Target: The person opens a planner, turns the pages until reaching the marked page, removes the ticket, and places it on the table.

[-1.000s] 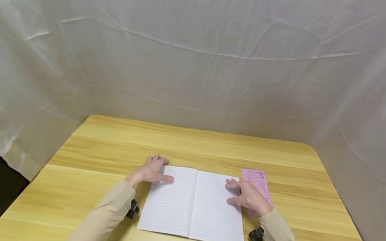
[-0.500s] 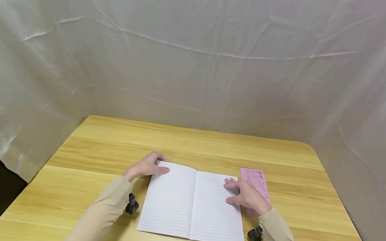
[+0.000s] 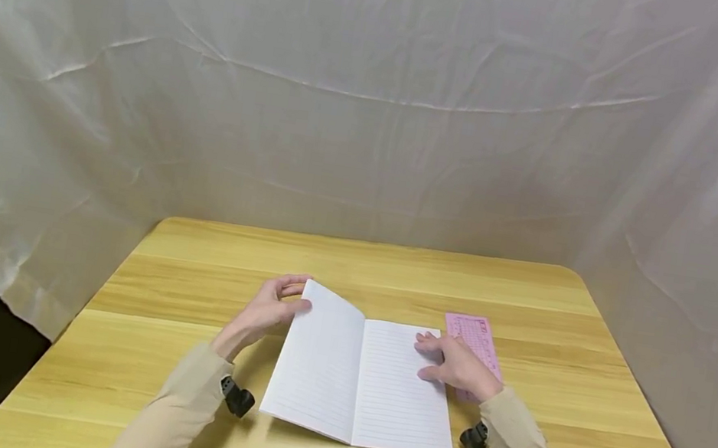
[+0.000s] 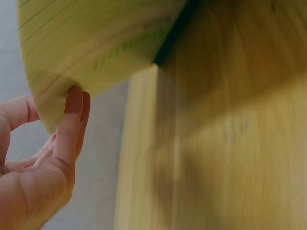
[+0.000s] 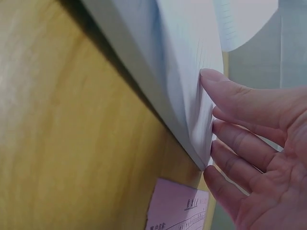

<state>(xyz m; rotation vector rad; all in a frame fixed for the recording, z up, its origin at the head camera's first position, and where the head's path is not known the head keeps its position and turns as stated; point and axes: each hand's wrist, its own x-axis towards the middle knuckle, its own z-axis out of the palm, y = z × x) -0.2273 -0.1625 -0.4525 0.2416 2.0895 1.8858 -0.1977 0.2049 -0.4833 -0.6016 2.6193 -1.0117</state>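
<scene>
A lined notebook [image 3: 404, 409] lies spread out on the wooden table, its ruled pages facing up. My left hand [image 3: 265, 312] pinches the upper left corner of the left page [image 3: 320, 361] between thumb and fingers; that side tilts up off the table. From below, the left wrist view shows the lifted page [image 4: 96, 43] with ruled lines and blurred green print. My right hand [image 3: 459, 364] rests on the right page with its fingers spread, and the right wrist view has those fingertips [image 5: 213, 76] touching the paper. Partly under the right hand and wrist lies a pink printed slip [image 3: 475, 334].
The wooden table [image 3: 184, 275] extends around the notebook on all sides. Pale cloth [image 3: 368, 163] hangs behind it and along both sides. A small black camera sits on each wrist, the left one [image 3: 237, 397] close to the notebook's edge.
The left hand has gone from lying at the left page's upper corner to gripping it, and has raised that side of the notebook. The right hand has stayed almost still.
</scene>
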